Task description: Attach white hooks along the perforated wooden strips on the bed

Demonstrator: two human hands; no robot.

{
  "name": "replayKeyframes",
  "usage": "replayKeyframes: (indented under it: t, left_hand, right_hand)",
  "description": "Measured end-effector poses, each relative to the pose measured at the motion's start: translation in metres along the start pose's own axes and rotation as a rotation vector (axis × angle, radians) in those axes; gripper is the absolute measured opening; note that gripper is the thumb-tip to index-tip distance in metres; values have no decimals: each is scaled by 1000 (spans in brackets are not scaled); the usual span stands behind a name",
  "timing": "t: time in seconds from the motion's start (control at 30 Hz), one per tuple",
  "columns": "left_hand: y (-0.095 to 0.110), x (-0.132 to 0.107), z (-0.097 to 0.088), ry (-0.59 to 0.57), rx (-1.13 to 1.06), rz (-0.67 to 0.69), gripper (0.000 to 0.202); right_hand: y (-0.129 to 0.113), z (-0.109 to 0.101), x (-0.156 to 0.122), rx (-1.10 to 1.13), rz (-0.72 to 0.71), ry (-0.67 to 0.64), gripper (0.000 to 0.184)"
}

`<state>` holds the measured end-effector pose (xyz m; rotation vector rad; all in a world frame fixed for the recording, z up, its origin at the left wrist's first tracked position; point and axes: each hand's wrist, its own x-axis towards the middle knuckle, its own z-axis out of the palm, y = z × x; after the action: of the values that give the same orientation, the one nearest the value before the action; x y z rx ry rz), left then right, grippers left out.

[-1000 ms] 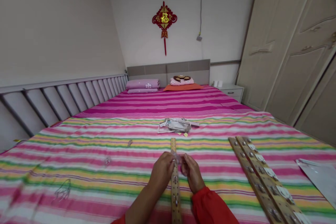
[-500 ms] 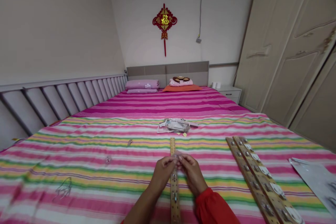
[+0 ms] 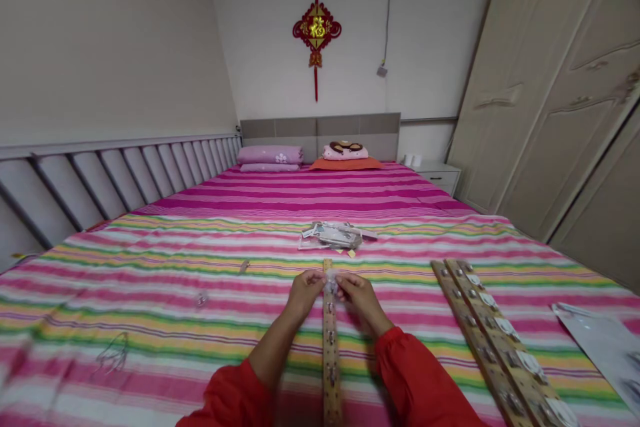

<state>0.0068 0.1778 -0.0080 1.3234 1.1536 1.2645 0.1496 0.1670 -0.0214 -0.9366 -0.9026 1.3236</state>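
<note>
A long wooden strip with holes and metal studs (image 3: pixel 330 353) lies on the striped bed, running away from me. My left hand (image 3: pixel 303 293) and my right hand (image 3: pixel 356 292) meet over its far end. Both pinch a small clear packet (image 3: pixel 331 283) held just above the strip. Fingers of both hands are closed around it. Red sleeves cover my forearms.
Two more studded wooden strips (image 3: pixel 493 340) lie to the right, with white pieces on them. A heap of small packets (image 3: pixel 334 235) sits beyond my hands. A grey sheet (image 3: pixel 600 347) lies at far right. Small loose bits (image 3: pixel 202 298) and a wire (image 3: pixel 113 357) lie left. Wardrobe (image 3: pixel 565 100) stands right.
Both hands have moved farther along the strip toward its far end, still pinching the small packet. My arms are stretched out more, so the sleeves show.
</note>
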Motion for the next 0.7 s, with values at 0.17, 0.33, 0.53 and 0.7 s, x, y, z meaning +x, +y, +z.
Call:
replayKeyframes:
  t: [0.17, 0.33, 0.53, 0.7]
  left_hand:
    - [-10, 15, 2, 18, -23, -89, 10]
    - [-25, 25, 3, 24, -3, -137, 3]
    - [-38, 29, 4, 51, 24, -169, 2]
    - [-46, 31, 6, 84, 34, -183, 2]
  right_hand:
    - [4, 2, 19, -55, -4, -7, 26]
    - [16, 3, 25, -70, -8, 13, 16]
    - [32, 0, 32, -64, -10, 85, 11]
    - [39, -2, 36, -54, -12, 111, 12]
